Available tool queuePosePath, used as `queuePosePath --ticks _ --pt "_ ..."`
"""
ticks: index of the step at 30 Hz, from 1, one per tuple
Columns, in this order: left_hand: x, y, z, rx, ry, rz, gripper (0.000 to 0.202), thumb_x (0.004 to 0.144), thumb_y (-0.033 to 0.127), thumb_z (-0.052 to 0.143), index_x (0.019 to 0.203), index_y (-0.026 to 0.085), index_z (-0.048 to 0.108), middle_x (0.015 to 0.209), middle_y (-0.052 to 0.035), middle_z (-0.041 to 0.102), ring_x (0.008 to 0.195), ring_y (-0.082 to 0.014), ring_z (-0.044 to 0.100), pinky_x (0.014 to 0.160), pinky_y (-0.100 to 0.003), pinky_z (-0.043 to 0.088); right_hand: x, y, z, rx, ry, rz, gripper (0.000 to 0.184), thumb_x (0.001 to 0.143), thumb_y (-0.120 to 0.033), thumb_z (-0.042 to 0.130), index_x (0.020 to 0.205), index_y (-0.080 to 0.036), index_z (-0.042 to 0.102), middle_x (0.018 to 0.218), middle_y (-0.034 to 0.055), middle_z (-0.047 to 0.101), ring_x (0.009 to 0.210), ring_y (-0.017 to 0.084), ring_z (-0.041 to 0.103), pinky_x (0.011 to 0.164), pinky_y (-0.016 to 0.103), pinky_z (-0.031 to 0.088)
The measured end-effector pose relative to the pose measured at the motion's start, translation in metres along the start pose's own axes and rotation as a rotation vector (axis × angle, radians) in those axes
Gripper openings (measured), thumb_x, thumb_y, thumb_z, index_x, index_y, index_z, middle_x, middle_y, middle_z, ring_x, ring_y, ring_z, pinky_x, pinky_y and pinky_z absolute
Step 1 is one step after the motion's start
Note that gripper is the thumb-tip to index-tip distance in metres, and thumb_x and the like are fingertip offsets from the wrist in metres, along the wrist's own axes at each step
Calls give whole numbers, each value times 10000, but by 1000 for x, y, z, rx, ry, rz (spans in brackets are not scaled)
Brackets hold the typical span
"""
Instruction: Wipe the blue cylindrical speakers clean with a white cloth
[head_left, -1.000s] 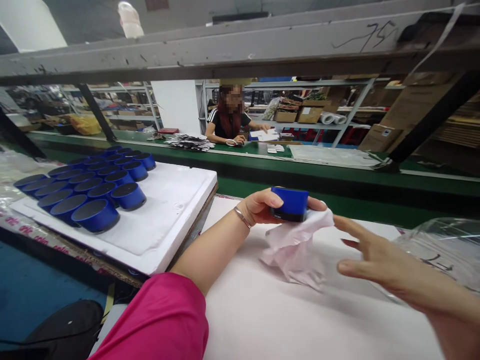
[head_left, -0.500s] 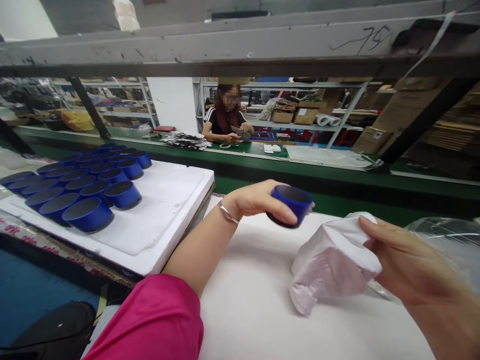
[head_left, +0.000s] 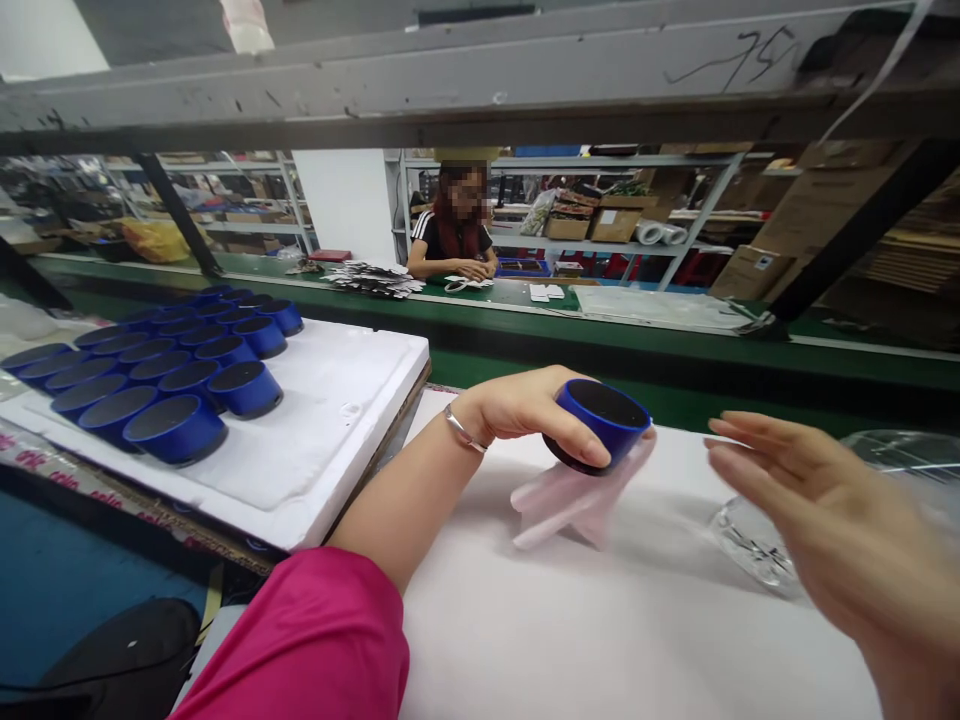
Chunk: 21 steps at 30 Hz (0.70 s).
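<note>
My left hand [head_left: 529, 408] is closed around a small blue cylinder [head_left: 606, 405] with a dark flat top, the thumb on its near side. It is held tilted a little above the white work surface [head_left: 637, 640]. A thin pale pink-white cloth [head_left: 562, 508] hangs under the cylinder, apparently caught by the fingers hidden behind it. My right hand [head_left: 817, 510] is open on the right, fingers stretched out, partly blurred, with nothing in it. Beside it lies a clear plastic dish-like piece [head_left: 750, 545] holding small things I cannot make out.
Several like blue cylinders [head_left: 176, 430] stand in rows on a white foam board [head_left: 337, 430] at the left. Beyond runs a green bench [head_left: 480, 345] with a pile of flat pieces [head_left: 375, 280]. A co-worker [head_left: 454, 235] sits there. A grey beam [head_left: 450, 95] crosses overhead.
The cloth has passed from my right hand to beneath the cylinder in my left hand. My right hand has let go and opened. The cylinder has shifted slightly right.
</note>
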<state>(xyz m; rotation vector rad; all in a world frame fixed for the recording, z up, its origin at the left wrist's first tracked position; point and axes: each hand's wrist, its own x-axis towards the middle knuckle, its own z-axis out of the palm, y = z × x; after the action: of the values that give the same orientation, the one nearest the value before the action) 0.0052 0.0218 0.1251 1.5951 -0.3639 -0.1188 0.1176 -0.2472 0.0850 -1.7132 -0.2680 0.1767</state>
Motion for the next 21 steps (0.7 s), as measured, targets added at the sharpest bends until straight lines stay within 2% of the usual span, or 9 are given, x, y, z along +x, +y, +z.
queuePosePath --ticks 2,4,5,7,9,11,13,17,21 --pt "0 0 1 -7 -16 17 573 527 455 1107 977 164 906 1128 -114 843 1150 -337 743 1069 -431 606 -14 7 12 -42 -204 -77 954 444 -658 1119 1301 -326 864 1506 109 776 1393 367 720 984 339 695" --pt "0 0 1 -48 -35 40 585 547 487 1112 995 166 917 1148 -116 851 1174 -346 753 1099 -440 599 -24 15 24 -20 -463 -84 884 557 -694 1110 1323 -319 875 1483 124 786 1403 407 704 1124 478 659" --pt "0 -1 1 -77 -34 46 592 556 504 1114 1002 167 920 1148 -116 852 1164 -339 756 1088 -435 605 -26 19 29 2 -556 -69 790 618 -703 1096 1264 -297 891 1403 135 813 1352 415 724 1138 522 647" --pt "-1 -3 -4 -119 -8 32 598 557 504 1120 1005 163 919 1107 -111 847 1095 -300 756 1021 -405 620 -26 25 34 47 -650 -5 624 697 -736 1062 1045 -244 899 1157 145 844 1170 396 769 1057 519 665" --pt "-1 -9 -11 -115 63 -6 566 548 457 1131 966 151 903 1019 -98 828 999 -246 735 928 -354 617 -22 28 33 105 -640 81 598 702 -759 1055 878 -223 860 947 126 809 936 326 757 892 448 674" --pt "2 -18 -18 -111 141 -45 535 526 401 1136 918 145 878 962 -85 807 940 -208 713 869 -316 599 -17 29 27 164 -610 153 567 686 -702 1091 853 -220 843 886 103 777 813 265 702 782 387 648" --pt "9 -29 -20 -175 145 -87 558 475 425 1132 878 157 854 975 -87 806 937 -215 721 847 -323 608 -14 28 21 201 -580 208 537 657 -609 1134 897 -224 846 900 89 771 789 243 678 735 352 626" --pt "20 -37 -6 -270 -7 -134 599 409 473 1112 842 163 835 968 -77 791 933 -238 734 812 -335 623 -17 26 15 192 -531 259 588 565 -513 1173 957 -222 845 985 95 793 840 257 689 718 334 615" --pt "16 -21 10 -156 103 -60 539 494 312 1121 925 162 833 950 -28 762 930 -200 700 877 -333 622 -17 29 14 125 -550 310 671 559 -554 1170 1060 -218 876 975 100 783 863 264 707 712 330 628"
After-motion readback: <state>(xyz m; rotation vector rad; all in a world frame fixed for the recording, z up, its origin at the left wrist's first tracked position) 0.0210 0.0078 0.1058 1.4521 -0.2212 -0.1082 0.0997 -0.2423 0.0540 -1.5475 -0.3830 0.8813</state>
